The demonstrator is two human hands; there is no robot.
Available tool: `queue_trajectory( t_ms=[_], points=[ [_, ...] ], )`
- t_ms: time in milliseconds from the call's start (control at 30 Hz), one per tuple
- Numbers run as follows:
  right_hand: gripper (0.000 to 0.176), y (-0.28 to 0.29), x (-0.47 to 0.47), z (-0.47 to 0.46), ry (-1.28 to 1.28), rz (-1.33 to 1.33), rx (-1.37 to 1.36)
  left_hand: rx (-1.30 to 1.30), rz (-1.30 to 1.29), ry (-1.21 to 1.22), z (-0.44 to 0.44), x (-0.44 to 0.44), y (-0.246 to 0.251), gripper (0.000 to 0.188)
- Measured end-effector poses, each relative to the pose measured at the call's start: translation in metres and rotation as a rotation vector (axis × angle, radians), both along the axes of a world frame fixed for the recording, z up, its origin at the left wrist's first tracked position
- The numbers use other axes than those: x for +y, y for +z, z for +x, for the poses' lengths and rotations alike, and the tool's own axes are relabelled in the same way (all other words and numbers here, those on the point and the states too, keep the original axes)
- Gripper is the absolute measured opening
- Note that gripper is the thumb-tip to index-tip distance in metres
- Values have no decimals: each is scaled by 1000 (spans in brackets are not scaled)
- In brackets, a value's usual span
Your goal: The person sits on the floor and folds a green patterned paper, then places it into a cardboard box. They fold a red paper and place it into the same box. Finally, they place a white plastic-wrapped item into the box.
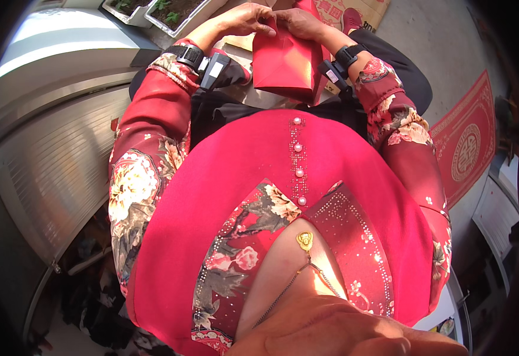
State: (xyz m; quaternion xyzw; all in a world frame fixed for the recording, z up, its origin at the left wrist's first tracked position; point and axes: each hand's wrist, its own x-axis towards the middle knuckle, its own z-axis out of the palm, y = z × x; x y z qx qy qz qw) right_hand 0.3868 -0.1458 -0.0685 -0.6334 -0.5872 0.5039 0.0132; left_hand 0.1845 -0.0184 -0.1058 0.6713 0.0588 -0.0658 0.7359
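A red folded paper bag or box [284, 66] lies in front of my lap, its near end towards me and creased on top. My left hand [246, 18], at the upper left of it, pinches its far left edge between thumb and fingers. On the other side my right hand [301, 23] holds the same red paper, fingers close to those of the left. Which folds each fingertip presses cannot be told. Both wrists wear black straps with small devices.
White planters [175, 22] with soil and seedlings stand at the upper left. Printed cardboard [330, 18] lies beyond my hands. A red patterned mat [464, 142] is at the right on the concrete floor. A ribbed metallic panel [72, 178] stands at the left.
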Motion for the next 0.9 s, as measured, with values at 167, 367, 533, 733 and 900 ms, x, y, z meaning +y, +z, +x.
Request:
queue_trajectory(
  t_ms=[167, 367, 533, 733, 900],
  points=[
    [33, 1, -7, -6, 76, 54, -145, -87, 126, 0, -8, -4, 2, 21],
    [31, 1, -14, -7, 39, 16, -217, -66, 73, -10, -7, -12, -1, 22],
    [30, 18, -14, -19, 334, 179, -76, 31, 278, 74, -18, -22, -11, 34],
    [37, 43, 4, -45, 678, -182, -214, 133, 523, -18, -20, -41, -24, 36],
    [42, 51, 4, -57, 713, -221, -200, 23, 528, 88, -26, -68, -26, 45]
  ],
)
